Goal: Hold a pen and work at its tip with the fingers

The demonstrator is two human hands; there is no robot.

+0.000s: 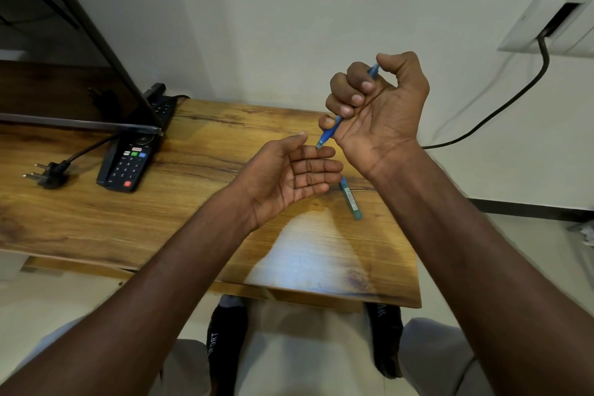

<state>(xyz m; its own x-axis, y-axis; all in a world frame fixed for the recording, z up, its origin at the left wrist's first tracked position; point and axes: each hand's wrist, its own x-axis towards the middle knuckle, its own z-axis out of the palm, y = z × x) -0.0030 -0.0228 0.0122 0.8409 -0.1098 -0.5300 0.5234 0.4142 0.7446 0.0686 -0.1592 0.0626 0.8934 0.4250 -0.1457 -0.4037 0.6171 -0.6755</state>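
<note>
Head view: right hand fisted round blue pen, fingers curled tight, tip pointed down at left hand, which lay palm-up, fingers straight and together, above wooden table. Pen cap lay on table, just beside left fingertips. Likely risk: tip inking or jabbing index finger; cap rolling off.

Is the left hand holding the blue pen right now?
No, the right hand grips the blue pen, while the left hand lies open, palm up, under its tip.
</note>
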